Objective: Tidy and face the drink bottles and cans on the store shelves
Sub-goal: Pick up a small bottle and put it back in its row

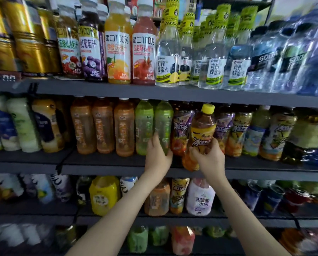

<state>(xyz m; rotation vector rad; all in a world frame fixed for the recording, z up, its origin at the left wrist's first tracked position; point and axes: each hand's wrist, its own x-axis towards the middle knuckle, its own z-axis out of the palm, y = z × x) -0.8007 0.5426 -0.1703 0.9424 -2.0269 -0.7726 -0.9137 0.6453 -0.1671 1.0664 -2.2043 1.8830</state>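
On the middle shelf (108, 163) my right hand (209, 157) grips an iced-tea bottle (202, 132) with a yellow cap and yellow label. The bottle is tilted and sticks out in front of the row, its base over the shelf edge. My left hand (157, 154) is wrapped round the lower part of a green tea bottle (163, 124) that stands upright in the row. Purple-labelled iced-tea bottles (182, 126) stand between and behind the two.
Orange tea bottles (102, 126) fill the middle shelf to the left, mixed tea bottles (272, 133) to the right. Juice bottles (117, 52), honey-water bottles (171, 58) and gold cans (25, 43) line the upper shelf. Lower shelves hold more drinks (198, 196).
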